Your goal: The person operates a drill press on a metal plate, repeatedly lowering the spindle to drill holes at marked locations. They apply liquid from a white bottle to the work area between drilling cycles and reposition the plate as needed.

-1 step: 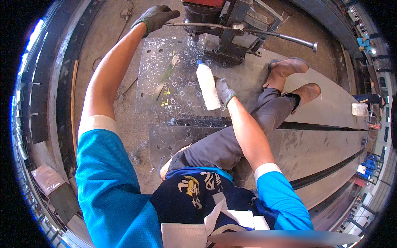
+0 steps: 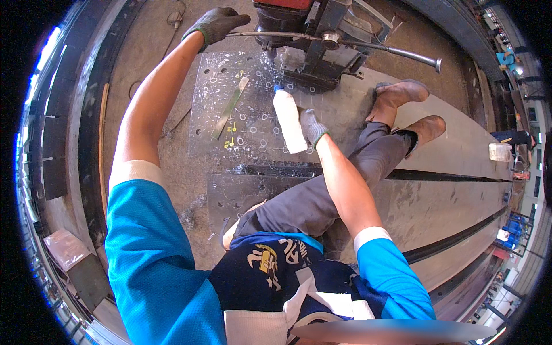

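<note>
Head view from where I stand: gloved right hand [image 2: 313, 127] grips white plastic bottle [image 2: 290, 121], tilted, blue cap toward the machine, above chalk-marked, drilled steel plate [image 2: 253, 131]. Thin metal strip [image 2: 230, 108] lies on the plate. Farther, gloved left hand [image 2: 216, 26] by the lever rod [image 2: 382, 49] of the drilling machine [image 2: 310, 64]; can't tell if clasping.

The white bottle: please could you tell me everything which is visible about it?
The white bottle looks plastic, with a long pale body and a narrow blue tip. It slants over the marked dark plate, tip pointing away from the person, base nearer. The gloved right hand's grip holds it from its right side. Its contents are not visible, and I cannot tell whether it touches the plate.
</note>
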Tool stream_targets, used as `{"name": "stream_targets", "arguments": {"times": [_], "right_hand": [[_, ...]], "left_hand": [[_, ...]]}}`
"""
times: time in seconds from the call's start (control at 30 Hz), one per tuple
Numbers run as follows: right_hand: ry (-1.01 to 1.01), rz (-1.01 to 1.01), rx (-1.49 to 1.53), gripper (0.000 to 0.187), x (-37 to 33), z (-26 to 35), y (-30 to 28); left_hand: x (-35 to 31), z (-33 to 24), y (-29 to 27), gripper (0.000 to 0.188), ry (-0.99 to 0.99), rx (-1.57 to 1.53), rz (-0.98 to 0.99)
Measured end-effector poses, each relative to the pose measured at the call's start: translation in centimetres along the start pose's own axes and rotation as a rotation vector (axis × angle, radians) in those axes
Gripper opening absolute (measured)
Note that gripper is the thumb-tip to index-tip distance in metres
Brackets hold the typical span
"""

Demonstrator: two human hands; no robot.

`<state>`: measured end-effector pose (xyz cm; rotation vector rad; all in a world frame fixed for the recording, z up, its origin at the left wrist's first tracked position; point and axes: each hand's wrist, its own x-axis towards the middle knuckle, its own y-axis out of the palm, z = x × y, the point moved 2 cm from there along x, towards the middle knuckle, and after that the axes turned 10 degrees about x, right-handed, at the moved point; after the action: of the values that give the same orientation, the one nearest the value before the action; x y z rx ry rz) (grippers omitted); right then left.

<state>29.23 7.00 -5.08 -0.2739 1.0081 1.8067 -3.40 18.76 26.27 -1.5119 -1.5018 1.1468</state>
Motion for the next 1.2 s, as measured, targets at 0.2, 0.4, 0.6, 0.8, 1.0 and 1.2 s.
{"name": "stream_targets", "arguments": {"times": [0.2,0.4,0.6,0.8,1.0,1.2], "right_hand": [[0.126,-0.082,-0.166,0.059,-0.1,-0.4,-1.3],[0.09,-0.051,-0.119,0.059,-1.3,0.9,1.4],[0.145,-0.121,-0.191,0.059,-0.7,0.7,0.0],[-0.385,0.037,-0.677,0.059,-0.5,-0.1,-1.3],[0.099,-0.082,-0.013,0.056,-2.9,2.1,2.3],[0.08,-0.153,-0.188,0.057,-2.5,2.3,2.9]], "left_hand": [[0.3,0.1,0.1,0.062,0.015,0.005,-0.022],[1.3,0.7,0.4,0.063,0.013,0.01,-0.046],[1.2,0.8,0.7,0.062,-0.002,0.03,-0.054],[1.2,0.9,0.8,0.063,0.017,0.039,-0.057],[1.2,1.0,1.2,0.064,0.0,0.022,-0.076],[0.9,0.8,1.1,0.065,-0.007,0.011,-0.051]]}}
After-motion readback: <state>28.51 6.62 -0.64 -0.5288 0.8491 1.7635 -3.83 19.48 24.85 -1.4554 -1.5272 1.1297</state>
